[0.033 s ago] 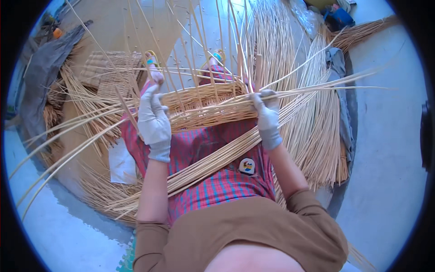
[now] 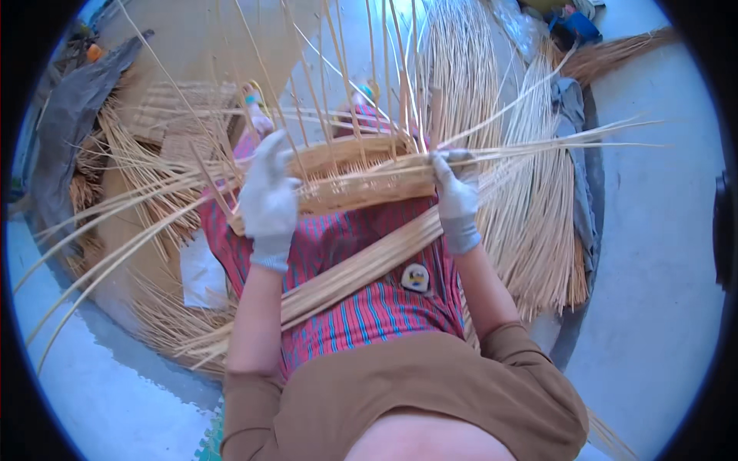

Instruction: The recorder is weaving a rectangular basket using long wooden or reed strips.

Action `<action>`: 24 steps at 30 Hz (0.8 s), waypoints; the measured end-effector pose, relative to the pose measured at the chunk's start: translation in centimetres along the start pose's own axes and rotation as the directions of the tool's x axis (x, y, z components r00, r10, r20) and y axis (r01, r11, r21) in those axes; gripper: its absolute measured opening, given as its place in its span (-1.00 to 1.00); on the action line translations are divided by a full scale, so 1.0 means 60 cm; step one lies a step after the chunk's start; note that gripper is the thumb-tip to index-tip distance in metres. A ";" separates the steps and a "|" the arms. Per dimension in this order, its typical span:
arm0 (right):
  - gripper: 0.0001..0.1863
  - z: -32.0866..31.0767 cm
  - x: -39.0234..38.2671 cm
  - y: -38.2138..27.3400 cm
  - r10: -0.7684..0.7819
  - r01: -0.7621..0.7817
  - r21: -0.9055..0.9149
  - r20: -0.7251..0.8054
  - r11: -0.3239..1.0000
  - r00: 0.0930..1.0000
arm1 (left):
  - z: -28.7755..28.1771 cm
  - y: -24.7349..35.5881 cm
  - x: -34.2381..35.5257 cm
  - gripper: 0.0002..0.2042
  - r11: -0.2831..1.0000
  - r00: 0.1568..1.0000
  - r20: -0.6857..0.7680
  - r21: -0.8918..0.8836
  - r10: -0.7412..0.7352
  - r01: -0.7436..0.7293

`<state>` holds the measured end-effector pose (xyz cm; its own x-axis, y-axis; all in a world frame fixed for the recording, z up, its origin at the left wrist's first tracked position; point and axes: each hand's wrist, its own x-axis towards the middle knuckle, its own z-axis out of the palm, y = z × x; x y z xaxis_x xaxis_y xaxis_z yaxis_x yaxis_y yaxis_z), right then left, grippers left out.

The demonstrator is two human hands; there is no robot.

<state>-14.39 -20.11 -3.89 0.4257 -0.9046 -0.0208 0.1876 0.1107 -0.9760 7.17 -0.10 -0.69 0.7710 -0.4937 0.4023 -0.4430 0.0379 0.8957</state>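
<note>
A partly woven wicker basket (image 2: 369, 194), long and shallow, lies across my thighs with tall upright stakes rising from it. At its near left part is my left hand (image 2: 269, 196) in a pale glove. Its fingers stretch upward, apart and slightly blurred, and I see nothing gripped in them. My right hand (image 2: 457, 192), gloved too, pinches wicker rods (image 2: 530, 148) at the basket's right end; their loose ends run out to the right. More long rods (image 2: 108, 230) fan out to the left past my left hand.
A bundle of rods (image 2: 361, 265) lies slantwise over my lap. Big piles of pale rods (image 2: 530, 223) spread on the floor at right. Woven pieces (image 2: 184, 115) and grey cloth (image 2: 73, 138) lie at left; a blue container (image 2: 576, 29) stands far right.
My left hand has turned, with its fingers now pointing more upward, and moved slightly right over the basket. The right hand keeps its pinch at the basket's right end.
</note>
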 end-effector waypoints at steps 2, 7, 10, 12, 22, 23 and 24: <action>-0.80 0.034 -0.033 -0.039 -0.010 0.015 -0.071 0.073 0.997 0.997 | 0.036 -0.015 -0.015 -0.73 0.845 0.752 0.386 0.201 -0.534 0.496; -0.56 0.117 0.056 -0.035 -0.200 0.301 -0.245 0.364 0.922 0.910 | 0.098 -0.059 -0.060 -0.63 0.657 0.575 0.399 0.099 -0.714 0.748; -0.39 0.258 0.140 -0.050 -0.360 0.771 -0.594 0.684 0.231 0.635 | 0.119 -0.060 -0.054 -0.57 0.670 0.600 0.398 0.052 -0.694 0.741; -0.38 0.268 0.161 -0.040 -0.544 0.764 -0.174 0.606 0.622 0.581 | 0.119 -0.057 -0.050 -0.50 0.646 0.587 0.384 0.031 -0.713 0.763; -0.90 -0.027 0.011 -0.065 -0.039 0.056 -0.120 0.140 0.991 0.989 | 0.114 -0.027 -0.053 -0.75 0.842 0.858 0.034 -0.177 -0.512 0.509; -0.92 -0.052 0.020 -0.066 -0.112 0.118 -0.104 0.063 0.987 0.992 | 0.121 -0.026 -0.041 -0.75 0.938 0.955 -0.010 -0.191 -0.296 0.289; -0.93 -0.077 0.022 -0.071 -0.176 0.173 -0.107 -0.013 0.979 0.984 | 0.135 -0.003 -0.031 -0.75 0.977 0.995 -0.059 -0.205 -0.080 0.066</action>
<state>-18.71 -23.70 -0.75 0.3742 -0.9155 0.1480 0.1625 -0.0924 -0.9824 2.12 -6.25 -3.15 0.8298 -0.4426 0.3398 -0.2878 0.1823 0.9402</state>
